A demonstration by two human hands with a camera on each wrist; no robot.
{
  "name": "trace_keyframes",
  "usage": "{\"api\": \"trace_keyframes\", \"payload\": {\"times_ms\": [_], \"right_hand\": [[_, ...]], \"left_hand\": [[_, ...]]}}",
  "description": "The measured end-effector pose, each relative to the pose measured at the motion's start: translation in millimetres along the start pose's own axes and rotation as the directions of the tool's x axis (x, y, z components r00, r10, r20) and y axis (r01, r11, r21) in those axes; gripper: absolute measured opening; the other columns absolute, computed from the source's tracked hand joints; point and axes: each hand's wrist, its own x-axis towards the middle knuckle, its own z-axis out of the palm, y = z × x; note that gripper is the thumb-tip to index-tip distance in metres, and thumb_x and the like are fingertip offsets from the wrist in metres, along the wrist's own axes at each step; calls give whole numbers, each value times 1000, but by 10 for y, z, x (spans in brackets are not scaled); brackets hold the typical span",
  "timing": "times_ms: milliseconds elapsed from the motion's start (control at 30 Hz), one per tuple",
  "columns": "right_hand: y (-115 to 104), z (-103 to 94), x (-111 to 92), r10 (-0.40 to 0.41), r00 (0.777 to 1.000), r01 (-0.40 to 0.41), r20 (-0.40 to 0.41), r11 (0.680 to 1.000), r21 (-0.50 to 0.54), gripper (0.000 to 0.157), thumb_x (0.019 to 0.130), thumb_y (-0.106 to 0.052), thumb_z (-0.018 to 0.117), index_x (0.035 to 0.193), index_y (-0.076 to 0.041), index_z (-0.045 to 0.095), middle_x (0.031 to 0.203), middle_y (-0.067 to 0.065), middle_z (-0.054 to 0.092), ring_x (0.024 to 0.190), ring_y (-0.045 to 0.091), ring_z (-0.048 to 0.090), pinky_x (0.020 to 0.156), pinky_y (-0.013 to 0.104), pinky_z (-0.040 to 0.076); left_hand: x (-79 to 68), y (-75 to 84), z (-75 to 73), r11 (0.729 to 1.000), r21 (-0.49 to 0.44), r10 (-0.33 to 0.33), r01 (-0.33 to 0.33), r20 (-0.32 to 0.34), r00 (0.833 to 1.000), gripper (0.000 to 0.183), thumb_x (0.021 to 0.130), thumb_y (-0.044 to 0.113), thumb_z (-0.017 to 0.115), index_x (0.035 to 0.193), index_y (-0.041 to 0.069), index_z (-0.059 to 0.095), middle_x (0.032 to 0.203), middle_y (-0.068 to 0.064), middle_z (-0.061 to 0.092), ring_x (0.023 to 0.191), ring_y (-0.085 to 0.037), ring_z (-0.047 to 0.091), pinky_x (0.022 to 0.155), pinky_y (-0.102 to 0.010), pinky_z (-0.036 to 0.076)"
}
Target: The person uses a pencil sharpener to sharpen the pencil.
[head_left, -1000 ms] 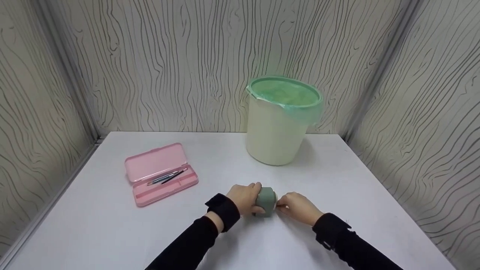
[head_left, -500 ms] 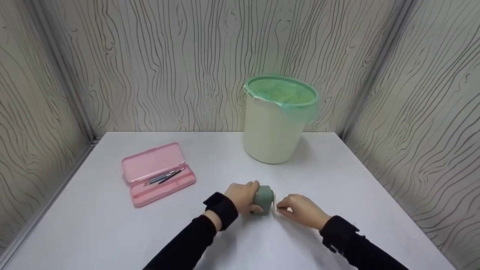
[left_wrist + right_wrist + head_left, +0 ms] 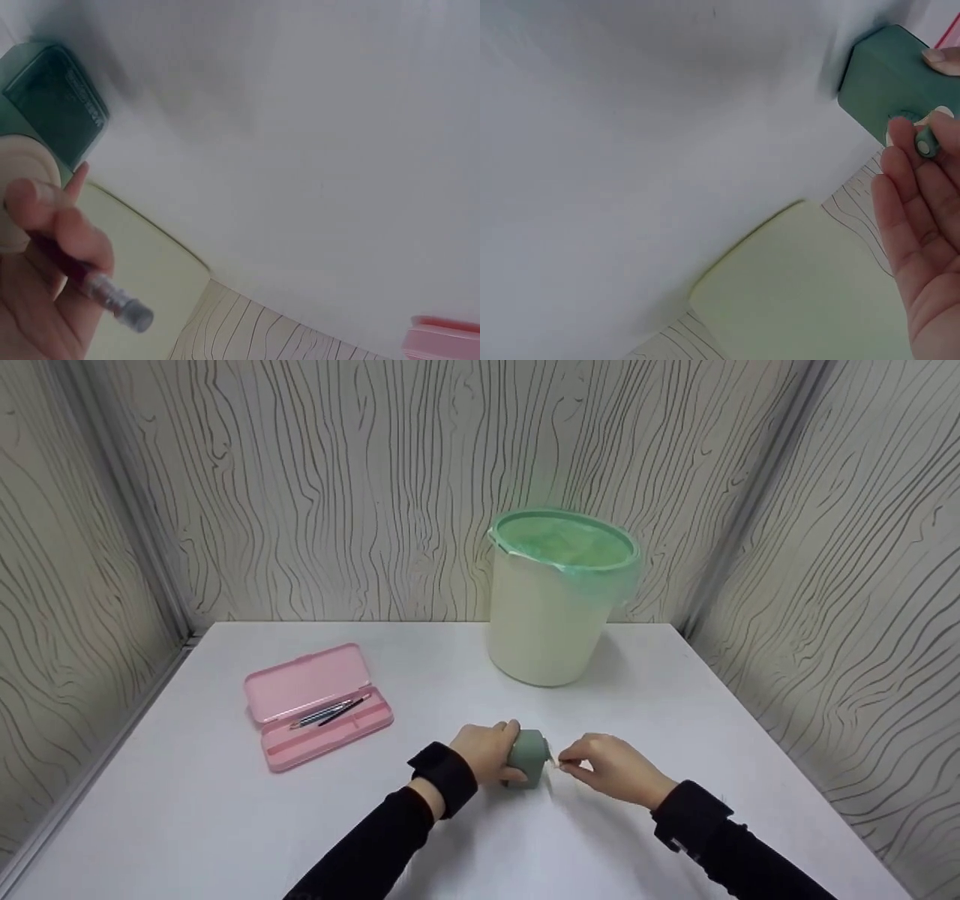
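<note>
A green crank pencil sharpener (image 3: pixel 528 757) stands on the white table, gripped by my left hand (image 3: pixel 481 753). Its dark drawer and a round cream front (image 3: pixel 30 169) show in the left wrist view. From that front a dark red pencil (image 3: pixel 60 259) with a silver ferrule and grey eraser sticks out, pinched in my left fingers; its point is hidden. My right hand (image 3: pixel 613 769) pinches the crank's small green knob (image 3: pixel 926 142) on the sharpener's right side. The left thumb (image 3: pixel 943 61) lies against the sharpener's body.
An open pink pencil case (image 3: pixel 330 742) lies at the left, holding a few pens or pencils (image 3: pixel 330 712). At the back stands a pale bin (image 3: pixel 544 622) lined with a green bag (image 3: pixel 566 541). Wood-patterned panels (image 3: pixel 337 495) enclose the table (image 3: pixel 420 667).
My right hand has shifted a little to the right and its grip on the crank has turned. My left hand and the sharpener stay nearly where they were.
</note>
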Motion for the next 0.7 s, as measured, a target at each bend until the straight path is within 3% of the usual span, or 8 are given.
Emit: {"api": "trace_keyframes", "payload": {"times_ms": [400, 700], "right_hand": [[97, -143, 180, 45, 997, -45, -59, 999, 1, 10, 91, -4, 74, 100, -5, 79, 90, 3, 79, 81, 17, 72, 72, 31, 58], [234, -59, 351, 104, 990, -107, -92, 994, -26, 10, 91, -4, 73, 98, -6, 80, 86, 3, 78, 81, 18, 71, 73, 33, 58]], "left_hand": [[0, 1, -7, 1000, -9, 7, -7, -4, 1000, 59, 86, 57, 76, 117, 12, 53, 100, -1, 70, 78, -14, 69, 66, -28, 54], [21, 6, 10, 1000, 3, 2, -2, 19, 1000, 61, 87, 60, 74, 119, 13, 52, 101, -1, 71, 77, -14, 69, 64, -27, 54]]}}
